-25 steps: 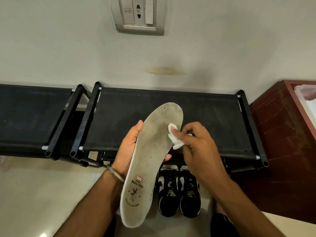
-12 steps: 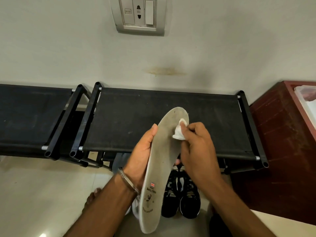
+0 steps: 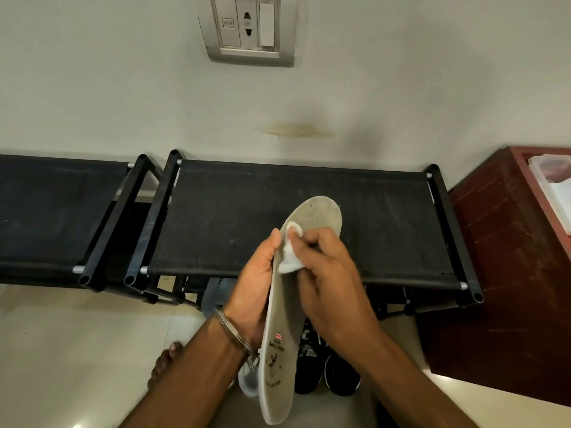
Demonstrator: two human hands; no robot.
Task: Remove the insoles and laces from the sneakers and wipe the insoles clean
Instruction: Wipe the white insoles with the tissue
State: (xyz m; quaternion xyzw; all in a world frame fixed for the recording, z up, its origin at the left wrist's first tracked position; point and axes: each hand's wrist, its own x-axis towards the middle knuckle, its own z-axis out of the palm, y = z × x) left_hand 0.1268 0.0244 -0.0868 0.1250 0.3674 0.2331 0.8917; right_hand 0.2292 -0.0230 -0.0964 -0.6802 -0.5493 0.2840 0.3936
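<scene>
Head view: left hand (image 3: 256, 291) grips insole (image 3: 285, 319); right fingers (image 3: 312, 242) pinch wipe (image 3: 290, 257) (pressed against it).

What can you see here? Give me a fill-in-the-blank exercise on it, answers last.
1. The left hand holds the ____ upright by its edge.
2. The right hand presses a white ____ against it.
3. On the floor, below the hands, stands a pair of black ____.
4. On the wall above the black rack sits a ____.

Missing words: insole; wipe; sneakers; socket.
</scene>
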